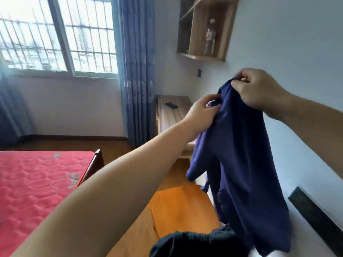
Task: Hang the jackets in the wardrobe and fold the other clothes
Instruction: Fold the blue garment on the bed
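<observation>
A navy blue garment [241, 164] hangs in the air in front of the white wall, its lower part reaching down toward the bottom right. My right hand [258, 89] pinches its top edge at the highest point. My left hand [202, 112] grips the fabric a little lower and to the left, near what looks like a collar or label. A sleeve or fold [196, 164] dangles on the left side. A black piece of clothing [194, 243] lies at the bottom edge of the view. No wardrobe is in view.
A bed with a red quilted mattress [37, 191] fills the lower left. A wooden bedside table [170, 112] with a small dark object stands by the blue curtain [137, 71]. A wooden wall shelf [206, 28] holds a bottle. Orange wooden floor [178, 206] lies below.
</observation>
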`<state>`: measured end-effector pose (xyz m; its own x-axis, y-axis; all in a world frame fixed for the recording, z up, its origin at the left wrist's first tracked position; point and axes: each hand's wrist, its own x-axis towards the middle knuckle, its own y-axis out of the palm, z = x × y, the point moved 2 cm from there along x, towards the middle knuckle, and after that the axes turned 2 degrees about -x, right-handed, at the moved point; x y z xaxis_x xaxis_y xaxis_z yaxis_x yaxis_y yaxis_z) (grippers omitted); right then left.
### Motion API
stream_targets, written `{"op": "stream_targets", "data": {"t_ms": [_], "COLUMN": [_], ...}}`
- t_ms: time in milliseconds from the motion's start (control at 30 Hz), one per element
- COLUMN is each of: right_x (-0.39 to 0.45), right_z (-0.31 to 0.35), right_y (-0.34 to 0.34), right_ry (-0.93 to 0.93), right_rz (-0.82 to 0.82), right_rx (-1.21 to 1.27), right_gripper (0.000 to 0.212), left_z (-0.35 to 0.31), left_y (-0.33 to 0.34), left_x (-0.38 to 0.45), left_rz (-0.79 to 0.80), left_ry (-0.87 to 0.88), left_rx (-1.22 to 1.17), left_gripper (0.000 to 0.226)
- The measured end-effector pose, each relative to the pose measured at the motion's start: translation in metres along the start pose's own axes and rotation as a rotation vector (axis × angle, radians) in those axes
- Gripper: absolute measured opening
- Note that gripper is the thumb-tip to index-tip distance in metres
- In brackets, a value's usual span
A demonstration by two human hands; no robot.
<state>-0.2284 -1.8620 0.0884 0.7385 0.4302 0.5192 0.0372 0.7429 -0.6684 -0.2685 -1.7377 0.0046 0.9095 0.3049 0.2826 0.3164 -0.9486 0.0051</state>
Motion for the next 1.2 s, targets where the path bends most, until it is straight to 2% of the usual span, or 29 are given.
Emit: {"op": "stream_targets", "data": {"t_ms": [167,300,400,500,567,600,667,767,933,1033,1100,1200], "right_x": [-0.016,-0.037,-0.064,-0.093,-0.116,-0.127,-0.151,-0.185,-0.248,-0.283,-0.300,-0.314], "right_z": [0.055,0.119,0.181,0.249,0.296,0.318,0.361,0.416,0.490,0.527,0.548,0.572], "right_y": [0.035,0.062,0.079,0.092,0.095,0.097,0.101,0.117,0.177,0.218,0.242,0.273], "right_ry": [-0.104,-0.163,-0.187,-0.245,-0.276,-0.290,-0.323,-0.376,-0.385,-0.329,-0.332,-0.327], "right_rz": [0.117,0.215,0.339,0.400,0.434,0.454,0.473,0.473,0.477,0.507,0.522,0.543], "right_rx": [0.295,0.486,0.631,0.716,0.784,0.817,0.878,0.900,0.770,0.732,0.671,0.635], "right_gripper": [0.015,0.013,0.012,0.012,0.012,0.013,0.014,0.013,0.016,0.020,0.027,0.028], "left_z": [-0.034,-0.061,-0.075,-0.075,-0.071,-0.069,-0.072,-0.081,-0.102,-0.115,-0.118,-0.111], "left_y": [-0.065,-0.117,-0.151,-0.189,-0.219,-0.236,-0.266,-0.310,-0.390,-0.431,-0.454,-0.481], "left_x": [-0.063,-0.134,-0.197,-0.261,-0.303,-0.323,-0.370,-0.449,-0.590,-0.667,-0.708,-0.753], "left_rz": [-0.283,-0.502,-0.561,-0.612,-0.684,-0.720,-0.765,-0.817,-1.027,-1.136,-1.084,-0.897], "left_ry": [0.073,0.054,-0.024,-0.101,-0.186,-0.257,-0.371,-0.407,-0.363,-0.409,-0.535,-0.759], "left_rx": [0.129,0.109,0.141,0.302,0.563,0.718,0.821,0.695,0.720,0.674,0.710,0.774], "left_gripper": [0.022,0.008,0.032,0.061,0.087,0.090,0.069,0.030,0.021,0.014,0.018,0.014]}}
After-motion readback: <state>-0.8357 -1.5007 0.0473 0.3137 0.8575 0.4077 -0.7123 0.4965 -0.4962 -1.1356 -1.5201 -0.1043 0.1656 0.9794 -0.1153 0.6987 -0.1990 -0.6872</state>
